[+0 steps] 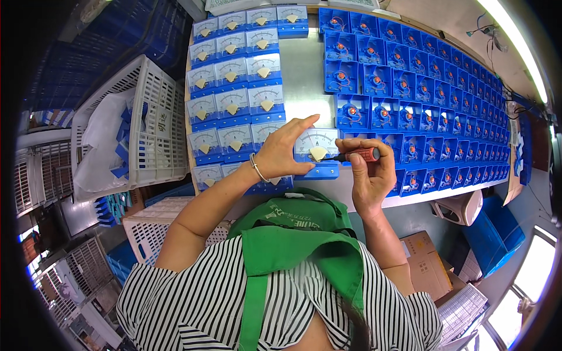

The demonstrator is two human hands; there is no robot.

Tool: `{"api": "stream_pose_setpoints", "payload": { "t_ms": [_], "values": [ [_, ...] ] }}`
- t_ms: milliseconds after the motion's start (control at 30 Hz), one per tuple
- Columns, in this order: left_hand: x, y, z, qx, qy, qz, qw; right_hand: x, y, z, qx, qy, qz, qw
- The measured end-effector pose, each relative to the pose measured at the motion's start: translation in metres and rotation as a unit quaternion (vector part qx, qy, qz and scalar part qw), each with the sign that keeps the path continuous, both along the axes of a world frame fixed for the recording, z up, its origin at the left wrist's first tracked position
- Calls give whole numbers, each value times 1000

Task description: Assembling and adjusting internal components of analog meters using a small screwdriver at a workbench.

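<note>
The left hand [280,153] rests on a blue-framed panel meter [317,153] with a white dial face, lying on the pale worktop [304,88] near its front edge; the fingers are spread and laid along the meter's left side and top edge, steadying it. The right hand [370,171] has its fingers curled tight around a screwdriver [355,155] with a red and black handle, whose tip touches the cream-coloured cap at the bottom middle of the dial.

To the left of that meter, finished meters [233,76] lie face up in tidy rows of three, each with a white scale plate and a cream cap. To the right, open blue meter housings [410,88] with orange cores and copper-coloured coils run in long rows toward the far end of the worktop (the far ones shrink to small blue squares).

Beside the worktop on the left stands a white plastic crate [152,123] holding a clear bag and loose blue parts. Below the worktop on the right sit a brown cardboard box [424,263] and a blue bin [492,240]. The person wears a striped shirt and a green apron [293,245].
</note>
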State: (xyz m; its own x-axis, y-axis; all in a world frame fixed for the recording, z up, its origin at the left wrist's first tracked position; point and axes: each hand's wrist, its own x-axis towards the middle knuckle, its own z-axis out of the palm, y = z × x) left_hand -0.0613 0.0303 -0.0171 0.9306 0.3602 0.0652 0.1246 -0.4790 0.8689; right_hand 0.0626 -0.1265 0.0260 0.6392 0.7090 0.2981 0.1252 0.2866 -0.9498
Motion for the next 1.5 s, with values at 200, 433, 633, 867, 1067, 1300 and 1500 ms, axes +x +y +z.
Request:
{"api": "stream_pose_setpoints", "payload": {
  "t_ms": [200,433,633,867,1067,1300,1500],
  "values": [
    [-2,1,-1,36,-23,12,999,1,-8,8,-97,-139,-36,985],
    [-5,3,-5,0,-23,-8,1000,4,-4,36,-153,-212,177,949],
    [-5,3,-6,-21,-8,-9,1000,2,1,21,-133,-193,60,970],
    [-4,1,-9,6,-36,12,999,7,11,3,-103,-269,-72,955],
    [-9,0,-12,-23,-13,19,999,8,11,1,-118,-267,-66,954],
    [-11,-1,-13,-4,-25,17,1000,8,3,19,-152,-195,68,967],
    [-12,-2,-10,-21,-8,27,999,-4,-10,7,-123,-46,2,991]
  ]
}}
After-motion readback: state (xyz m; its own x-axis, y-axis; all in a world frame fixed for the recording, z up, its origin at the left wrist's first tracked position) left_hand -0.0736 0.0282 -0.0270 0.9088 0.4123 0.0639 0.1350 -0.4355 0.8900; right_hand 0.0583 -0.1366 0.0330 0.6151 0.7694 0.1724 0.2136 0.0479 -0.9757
